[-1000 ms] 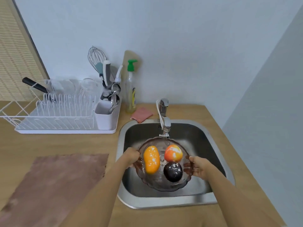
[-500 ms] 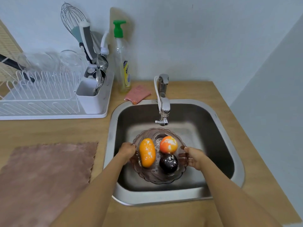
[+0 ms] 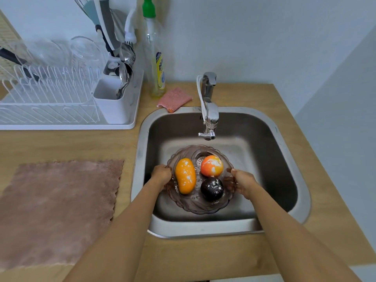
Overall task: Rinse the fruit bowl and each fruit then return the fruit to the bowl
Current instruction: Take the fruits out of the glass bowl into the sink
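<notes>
Gripping opposite rims of fruit bowl [image 3: 200, 206]: left hand [image 3: 161, 176] clenched on left edge, right hand [image 3: 241, 183] clasping right edge. Bowl sits low inside sink [image 3: 284, 159], below faucet [image 3: 209, 112]. 3 fruits inside, white-speckled: orange oblong fruit [image 3: 185, 176], red-orange round fruit [image 3: 211, 165], dark round fruit [image 3: 212, 188]. Pink sponge [image 3: 175, 98], soap bottle [image 3: 155, 58], dish rack [image 3: 61, 98] behind; brown cloth [image 3: 57, 210] on counter at left.

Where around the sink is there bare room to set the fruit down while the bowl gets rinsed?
Bare counter lies right of the sink, out to the wall, and in the strip between the dish rack and the pink cloth, whose top is bare too. It is crowded behind the sink's left corner: soap bottle, sponge and faucet. Both hands hold the fruit bowl.
</notes>
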The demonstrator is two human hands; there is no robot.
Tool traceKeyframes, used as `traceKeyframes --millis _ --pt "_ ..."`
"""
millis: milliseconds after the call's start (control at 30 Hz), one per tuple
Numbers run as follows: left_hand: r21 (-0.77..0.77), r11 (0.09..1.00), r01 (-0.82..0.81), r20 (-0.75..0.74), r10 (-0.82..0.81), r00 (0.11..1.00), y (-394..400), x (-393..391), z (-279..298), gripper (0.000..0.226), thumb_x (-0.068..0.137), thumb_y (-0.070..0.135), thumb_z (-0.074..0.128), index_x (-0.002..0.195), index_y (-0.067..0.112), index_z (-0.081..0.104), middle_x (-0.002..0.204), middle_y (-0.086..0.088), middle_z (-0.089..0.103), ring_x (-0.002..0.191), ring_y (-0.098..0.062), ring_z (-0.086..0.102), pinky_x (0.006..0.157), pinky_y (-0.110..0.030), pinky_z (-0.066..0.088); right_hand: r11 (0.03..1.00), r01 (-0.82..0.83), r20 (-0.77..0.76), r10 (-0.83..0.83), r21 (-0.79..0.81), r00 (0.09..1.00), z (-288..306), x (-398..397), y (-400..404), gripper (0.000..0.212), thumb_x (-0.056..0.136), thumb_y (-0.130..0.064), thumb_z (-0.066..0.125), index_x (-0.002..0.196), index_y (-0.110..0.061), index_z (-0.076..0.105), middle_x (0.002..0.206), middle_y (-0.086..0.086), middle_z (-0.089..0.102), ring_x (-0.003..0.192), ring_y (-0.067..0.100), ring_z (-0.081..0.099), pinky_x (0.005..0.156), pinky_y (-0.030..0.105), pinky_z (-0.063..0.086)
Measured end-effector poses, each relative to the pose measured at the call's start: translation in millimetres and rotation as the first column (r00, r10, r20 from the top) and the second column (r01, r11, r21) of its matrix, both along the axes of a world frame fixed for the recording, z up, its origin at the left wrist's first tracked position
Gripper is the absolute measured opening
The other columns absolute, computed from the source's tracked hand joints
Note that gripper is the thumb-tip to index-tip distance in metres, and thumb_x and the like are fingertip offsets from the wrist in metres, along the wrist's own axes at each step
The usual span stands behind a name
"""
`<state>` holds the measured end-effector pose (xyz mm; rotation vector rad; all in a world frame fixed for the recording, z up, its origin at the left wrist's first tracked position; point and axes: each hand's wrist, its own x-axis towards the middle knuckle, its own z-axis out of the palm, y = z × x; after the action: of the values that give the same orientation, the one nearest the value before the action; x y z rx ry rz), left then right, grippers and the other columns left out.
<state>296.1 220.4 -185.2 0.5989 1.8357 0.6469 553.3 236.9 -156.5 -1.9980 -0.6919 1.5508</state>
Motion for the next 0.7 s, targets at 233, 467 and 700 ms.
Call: traceKeyframes --millis 233,467,700 --pt "-0.011 1.0 0.0 0.0 0.0 1.0 -1.0 2.6 -0.5 0.028 0.099 0.016 0.04 0.116 0.003 0.059 0.114 -0.022 0.062 0.104 -0.037 0.062 0.094 -0.049 0.052 0.904 -0.354 0.554 0.172 0.24 0.815 11.0 2.2 -24.3 0.032 0.09 -0.041 0.058 0.111 -0.018 0.066 0.092 0.007 0.071 0.095 0.027 0.065 0.081 0.031 0.049" --pt "-0.016 1.0 0.007 -0.056 -0.007 0.998 -2.9 5.8 1.4 0.032 0.098 0.015 0.041 0.122 0.001 0.057 0.117 -0.021 0.061 0.106 -0.037 0.06 0.095 -0.047 0.052 0.652 -0.758 0.662 0.556 0.029 0.503 10.1 -8.6 -41.7 0.088 0.06 -0.066 0.076 0.134 -0.025 0.051 0.127 0.001 0.061 0.12 0.025 0.052 0.101 0.042 0.041" --pt "-0.075 0.995 -0.063 0.014 0.064 0.998 -5.8 7.3 5.6 0.035 0.097 0.013 0.044 0.127 -0.003 0.051 0.118 -0.023 0.061 0.105 -0.036 0.062 0.091 -0.045 0.054 0.507 -0.842 0.759 0.619 -0.186 0.205 7.6 -17.0 -37.7 0.087 0.058 -0.072 0.071 0.131 -0.031 0.046 0.13 -0.005 0.057 0.123 0.021 0.047 0.097 0.041 0.029"
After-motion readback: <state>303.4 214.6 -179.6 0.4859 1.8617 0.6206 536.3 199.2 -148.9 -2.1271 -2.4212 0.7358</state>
